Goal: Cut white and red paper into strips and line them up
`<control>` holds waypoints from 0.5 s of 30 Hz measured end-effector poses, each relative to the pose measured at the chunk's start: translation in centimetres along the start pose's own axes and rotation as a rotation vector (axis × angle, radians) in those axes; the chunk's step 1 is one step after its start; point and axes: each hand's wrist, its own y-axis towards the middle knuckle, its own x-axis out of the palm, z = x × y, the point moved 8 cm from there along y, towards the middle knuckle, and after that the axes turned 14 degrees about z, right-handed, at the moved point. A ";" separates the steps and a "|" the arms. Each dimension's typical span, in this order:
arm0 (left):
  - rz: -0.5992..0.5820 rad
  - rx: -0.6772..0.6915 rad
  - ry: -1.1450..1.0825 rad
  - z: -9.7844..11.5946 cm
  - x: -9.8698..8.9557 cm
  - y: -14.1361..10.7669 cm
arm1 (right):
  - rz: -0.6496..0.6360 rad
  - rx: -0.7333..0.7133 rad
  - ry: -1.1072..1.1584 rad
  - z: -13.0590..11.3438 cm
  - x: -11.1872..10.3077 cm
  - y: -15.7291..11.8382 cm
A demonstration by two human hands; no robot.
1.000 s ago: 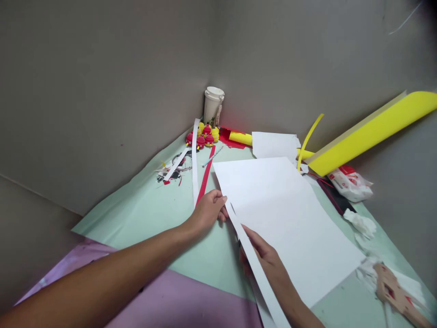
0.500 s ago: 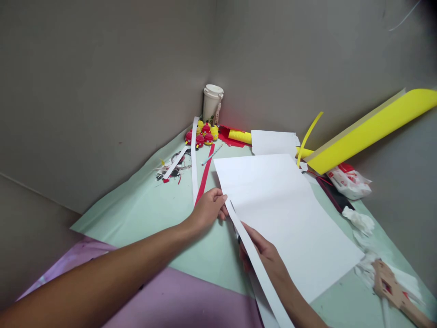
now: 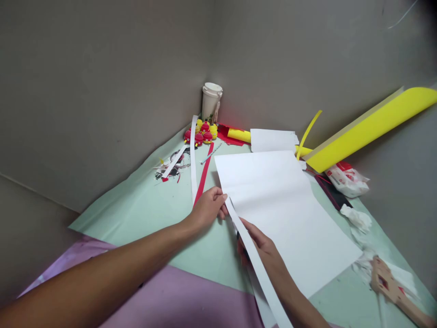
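A large white sheet (image 3: 276, 200) lies over the green table cover, and a long narrow strip (image 3: 257, 262) is partly cut from its left side. My left hand (image 3: 210, 207) pinches the sheet's left edge near the strip's upper end. Below the strip, my right hand (image 3: 257, 243) is closed around a dark handle, mostly hidden, perhaps scissors. The strip passes over the right fingers and runs down to the bottom of the view.
Red and yellow ornaments (image 3: 205, 132) sit before a white cup (image 3: 211, 102). White and red strips (image 3: 204, 175) lie left of the sheet. A yellow roll (image 3: 368, 132), a tissue pack (image 3: 346, 179) and a tan glue gun (image 3: 387, 282) are at the right.
The view has shifted very slightly. My right hand has moved a little up and left along the cut; my left hand keeps its pinch on the sheet.
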 end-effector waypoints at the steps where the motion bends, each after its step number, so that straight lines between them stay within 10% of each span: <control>1: -0.001 -0.002 0.002 0.0 0.0 0.0 | -0.005 -0.006 0.003 -0.1 0.0 0.0; 15: -0.005 -0.007 0.010 -0.3 0.0 0.2 | -0.026 -0.016 -0.019 0.8 -0.2 0.6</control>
